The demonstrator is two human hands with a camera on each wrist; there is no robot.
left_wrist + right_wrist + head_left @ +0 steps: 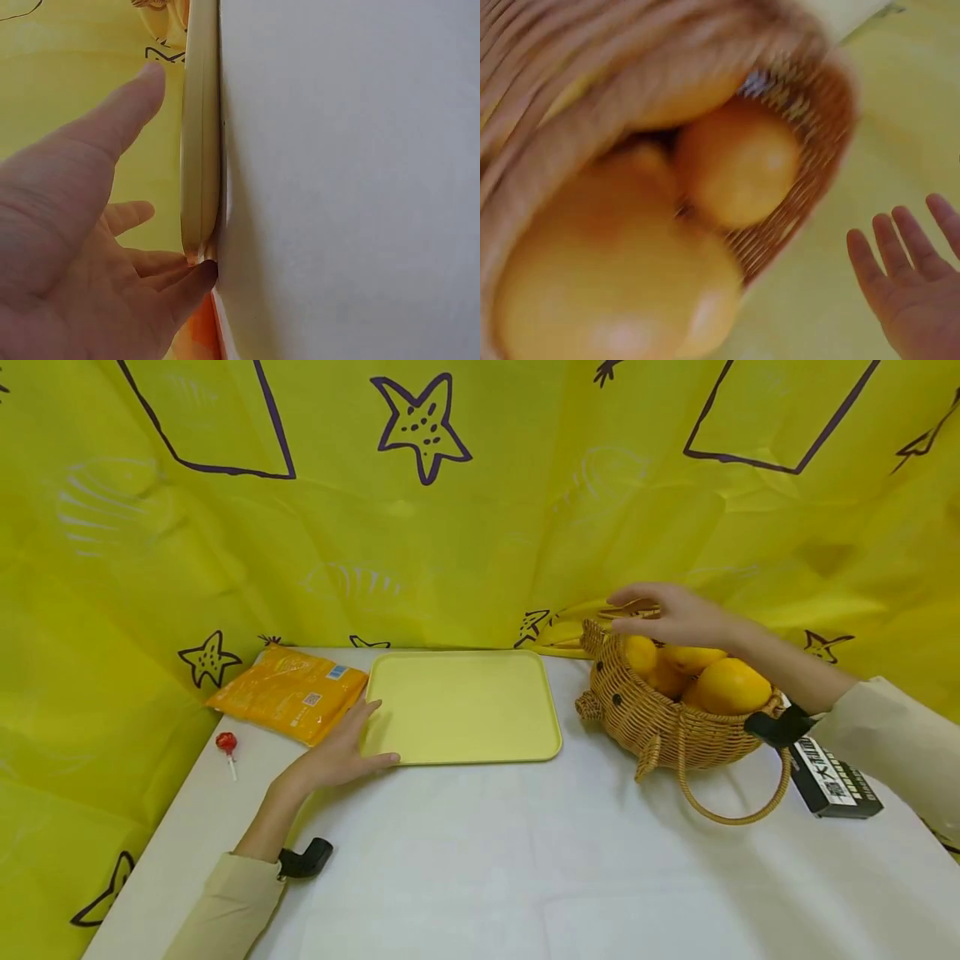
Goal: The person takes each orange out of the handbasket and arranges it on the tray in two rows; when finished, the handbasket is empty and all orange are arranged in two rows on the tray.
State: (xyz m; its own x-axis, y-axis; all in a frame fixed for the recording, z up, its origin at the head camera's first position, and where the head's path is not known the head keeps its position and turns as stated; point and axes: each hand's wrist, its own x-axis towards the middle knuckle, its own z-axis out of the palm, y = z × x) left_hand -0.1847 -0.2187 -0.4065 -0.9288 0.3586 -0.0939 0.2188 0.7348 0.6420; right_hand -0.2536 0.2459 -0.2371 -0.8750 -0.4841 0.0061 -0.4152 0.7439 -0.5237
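Observation:
A pale yellow rectangular tray (465,706) lies flat on the white table. At its left edge is my left hand (341,756), thumb and fingers spread about the front left corner. The left wrist view shows the lower fingers right at the corner of the tray (199,150), with the thumb extended. To the right stands a wicker basket (648,727) with an animal face, holding yellow and orange fruit (733,687). My right hand (678,617) hovers over the basket's far side with nothing in it. In the right wrist view its fingers (900,247) are spread beside the basket's rim.
An orange packet (292,693) lies left of the tray, close to its edge. A red lollipop (227,743) is near the table's left edge. A black box (836,781) sits partly behind the basket, whose handle (738,818) hangs forward. Yellow patterned cloth (480,543) rises behind.

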